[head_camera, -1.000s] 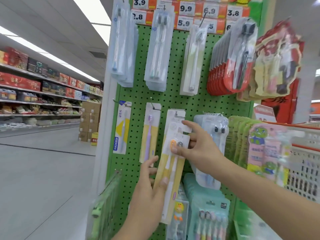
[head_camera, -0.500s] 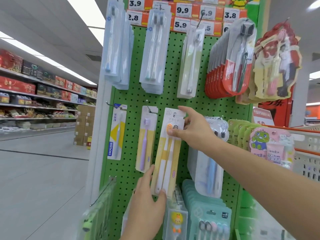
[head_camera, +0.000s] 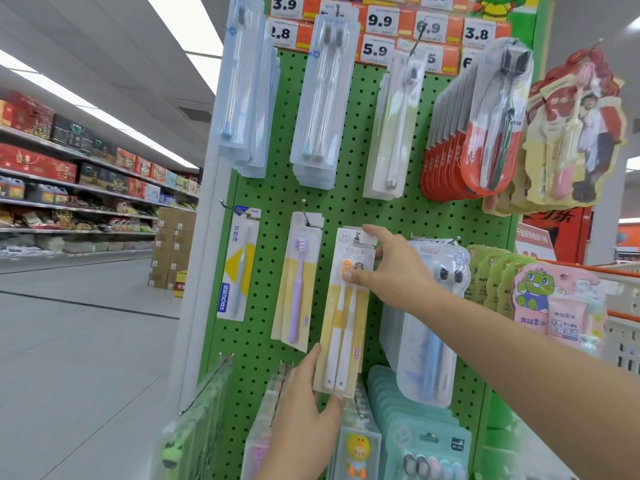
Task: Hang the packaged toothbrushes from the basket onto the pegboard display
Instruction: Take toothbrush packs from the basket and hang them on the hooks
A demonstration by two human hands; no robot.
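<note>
A yellow-and-white twin toothbrush pack [head_camera: 346, 323] lies flat against the green pegboard [head_camera: 346, 206], its top hole at a metal hook [head_camera: 358, 234]. My right hand [head_camera: 388, 271] pinches the pack near its top, thumb on the front by the brush heads and index finger reaching up to the white hook tag. My left hand [head_camera: 304, 410] holds the pack's bottom edge, fingers along its left side and thumb under it. The orange-rimmed basket [head_camera: 623, 341] shows at the right edge.
A purple toothbrush pack [head_camera: 298, 282] hangs just left and a clear blue one [head_camera: 429, 327] just right. More packs crowd the rows above and below. Price tags [head_camera: 381, 32] line the top. A store aisle with stocked shelves [head_camera: 69, 188] opens to the left.
Both hands lifted the yellow pack up the board, from over the lower rows to the middle-row hook. My right index finger now reaches the hook tag.
</note>
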